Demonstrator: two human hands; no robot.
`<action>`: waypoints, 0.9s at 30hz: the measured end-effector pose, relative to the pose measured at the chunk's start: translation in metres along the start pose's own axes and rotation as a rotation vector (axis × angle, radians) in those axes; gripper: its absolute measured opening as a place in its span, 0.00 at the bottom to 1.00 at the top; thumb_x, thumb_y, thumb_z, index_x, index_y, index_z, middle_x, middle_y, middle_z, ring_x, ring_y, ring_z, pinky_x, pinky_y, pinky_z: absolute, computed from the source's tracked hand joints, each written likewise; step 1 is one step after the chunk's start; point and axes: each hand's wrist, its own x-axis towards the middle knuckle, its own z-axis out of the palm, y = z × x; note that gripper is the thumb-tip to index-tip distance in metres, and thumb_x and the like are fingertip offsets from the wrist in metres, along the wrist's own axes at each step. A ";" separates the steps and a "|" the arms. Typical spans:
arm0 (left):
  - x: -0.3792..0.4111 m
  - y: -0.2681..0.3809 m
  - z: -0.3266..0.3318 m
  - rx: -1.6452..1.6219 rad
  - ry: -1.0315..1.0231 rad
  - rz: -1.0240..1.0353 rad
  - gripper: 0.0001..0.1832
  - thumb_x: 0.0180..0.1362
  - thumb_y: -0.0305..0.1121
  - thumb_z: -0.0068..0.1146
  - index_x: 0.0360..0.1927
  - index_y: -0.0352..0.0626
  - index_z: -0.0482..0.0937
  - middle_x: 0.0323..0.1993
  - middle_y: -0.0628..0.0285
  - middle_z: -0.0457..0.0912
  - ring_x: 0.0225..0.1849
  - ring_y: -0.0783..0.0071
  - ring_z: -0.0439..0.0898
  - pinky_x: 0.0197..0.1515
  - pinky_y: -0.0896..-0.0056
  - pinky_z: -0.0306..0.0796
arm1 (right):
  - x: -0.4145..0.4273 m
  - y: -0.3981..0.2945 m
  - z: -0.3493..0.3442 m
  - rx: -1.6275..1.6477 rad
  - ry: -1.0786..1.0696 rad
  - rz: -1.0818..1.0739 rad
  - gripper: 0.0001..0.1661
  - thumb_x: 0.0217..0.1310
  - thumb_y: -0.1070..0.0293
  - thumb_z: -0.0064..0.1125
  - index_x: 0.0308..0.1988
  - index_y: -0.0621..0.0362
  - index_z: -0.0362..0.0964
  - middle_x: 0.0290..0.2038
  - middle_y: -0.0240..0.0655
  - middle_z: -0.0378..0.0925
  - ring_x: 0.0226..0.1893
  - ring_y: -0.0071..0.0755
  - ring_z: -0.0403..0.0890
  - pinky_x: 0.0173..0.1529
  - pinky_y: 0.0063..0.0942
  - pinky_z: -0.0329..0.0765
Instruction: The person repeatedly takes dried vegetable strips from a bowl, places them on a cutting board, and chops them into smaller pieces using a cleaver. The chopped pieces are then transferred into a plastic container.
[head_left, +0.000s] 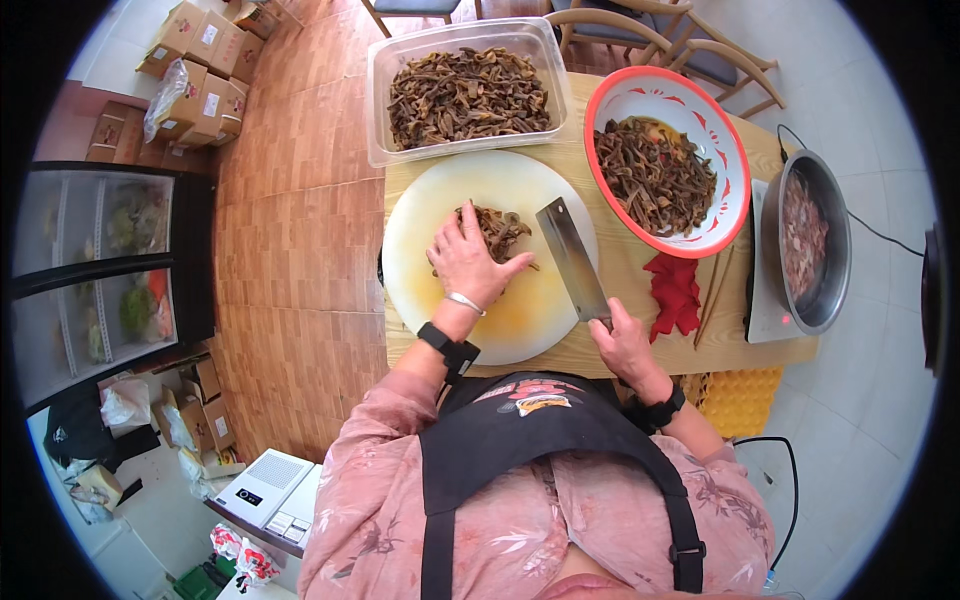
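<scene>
My left hand (472, 259) lies with fingers spread on a small pile of brown pickled vegetables (499, 229), partly hiding it. The pile sits on a round white cutting board (517, 337) with yellow stains. In my right hand (624, 345) is the handle of a cleaver (574, 262), its blade over the board's right side, to the right of the pile. Behind the board, a clear plastic tub (373, 120) holds many more brown pieces. An enamel basin with a red rim (739, 165), at the back right, holds similar pieces and some liquid.
A red cloth (675, 296) and wooden chopsticks (716, 300) lie right of the cleaver. Further right, a steel bowl (840, 262) of chopped meat stands on a scale (769, 319). Wooden chairs (720, 52) stand beyond the table (652, 360).
</scene>
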 end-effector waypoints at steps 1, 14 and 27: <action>-0.001 0.006 0.004 0.035 0.003 -0.003 0.64 0.45 0.67 0.76 0.79 0.41 0.60 0.68 0.42 0.67 0.69 0.44 0.66 0.69 0.40 0.59 | 0.000 0.000 0.000 -0.008 0.003 -0.002 0.13 0.67 0.68 0.59 0.42 0.63 0.64 0.22 0.54 0.75 0.24 0.63 0.79 0.30 0.51 0.71; 0.013 0.001 0.009 -0.012 0.070 0.165 0.24 0.50 0.40 0.73 0.52 0.51 0.83 0.68 0.47 0.68 0.78 0.40 0.57 0.75 0.23 0.49 | -0.001 0.011 0.008 -0.061 0.056 -0.083 0.12 0.67 0.69 0.60 0.44 0.61 0.65 0.26 0.56 0.79 0.31 0.70 0.82 0.33 0.57 0.76; 0.029 -0.001 -0.030 -0.493 0.022 0.299 0.08 0.59 0.32 0.65 0.40 0.43 0.85 0.37 0.55 0.86 0.54 0.57 0.84 0.68 0.42 0.67 | -0.002 0.015 0.013 -0.044 0.059 -0.045 0.13 0.66 0.66 0.59 0.44 0.62 0.67 0.27 0.57 0.79 0.32 0.71 0.82 0.35 0.57 0.76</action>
